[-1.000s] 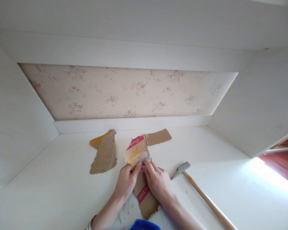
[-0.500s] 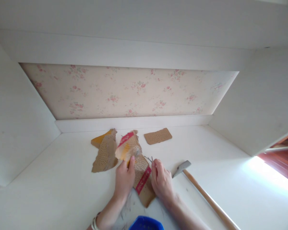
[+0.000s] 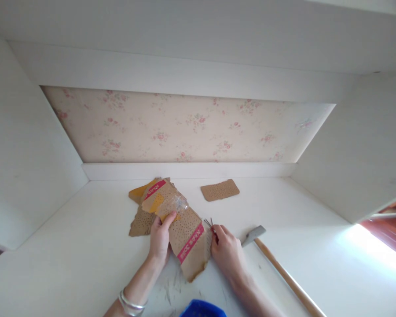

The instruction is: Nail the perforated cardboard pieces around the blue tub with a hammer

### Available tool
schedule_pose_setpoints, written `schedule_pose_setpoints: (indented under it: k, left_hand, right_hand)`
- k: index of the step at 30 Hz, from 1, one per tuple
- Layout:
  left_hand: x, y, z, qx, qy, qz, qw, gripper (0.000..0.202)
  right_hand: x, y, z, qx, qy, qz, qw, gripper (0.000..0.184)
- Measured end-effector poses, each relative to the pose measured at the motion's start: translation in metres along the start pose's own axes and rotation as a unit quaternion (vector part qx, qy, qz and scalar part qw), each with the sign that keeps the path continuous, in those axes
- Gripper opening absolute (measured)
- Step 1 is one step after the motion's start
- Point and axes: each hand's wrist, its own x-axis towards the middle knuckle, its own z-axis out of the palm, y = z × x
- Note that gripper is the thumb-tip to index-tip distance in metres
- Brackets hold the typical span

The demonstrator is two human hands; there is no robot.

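My left hand [image 3: 161, 237] is closed on a torn piece of cardboard [image 3: 188, 224], its thumb pressed on the upper face. The piece is full of small holes and has red printed bands, a yellow patch and clear tape. Between the pinched fingers of my right hand [image 3: 225, 246], a few thin nails [image 3: 209, 223] stick out beside the cardboard's right edge. Partly hidden behind the held piece, another holed cardboard scrap [image 3: 140, 222] with a yellow part lies on the white surface.
A small holed cardboard strip [image 3: 220, 190] lies toward the back. At the right rests a hammer [image 3: 284, 273] with a wooden handle. A blue container [image 3: 203, 309] stands at the front edge of view. White side panels and a low board above enclose the space.
The held cardboard has moved left and turned flatter to view, now overlapping the scrap behind it. My left hand has shifted left with it; my right hand still pinches the nails.
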Motion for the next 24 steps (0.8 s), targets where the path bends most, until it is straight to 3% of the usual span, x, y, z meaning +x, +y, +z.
schedule_pose_setpoints:
  k: [8,15,21,24]
  left_hand:
    - [-0.004,0.005,0.005,-0.024,-0.004,-0.025,0.999,0.038]
    - [-0.009,0.013,0.012,-0.061,-0.026,-0.102,0.993,0.031]
    - [-0.017,0.007,0.018,-0.012,-0.142,-0.137,0.98,0.039]
    - [-0.016,0.004,0.018,0.002,-0.169,-0.133,0.977,0.038]
  right_hand:
    - [0.001,0.002,-0.001,0.041,-0.003,0.014,0.999,0.028]
    - [0.001,0.001,-0.007,0.179,0.061,0.011,0.982,0.026]
    - [0.007,0.006,0.0,0.262,0.062,-0.023,0.963,0.032]
    - [0.015,0.005,0.004,0.282,0.05,-0.049,0.957,0.033]
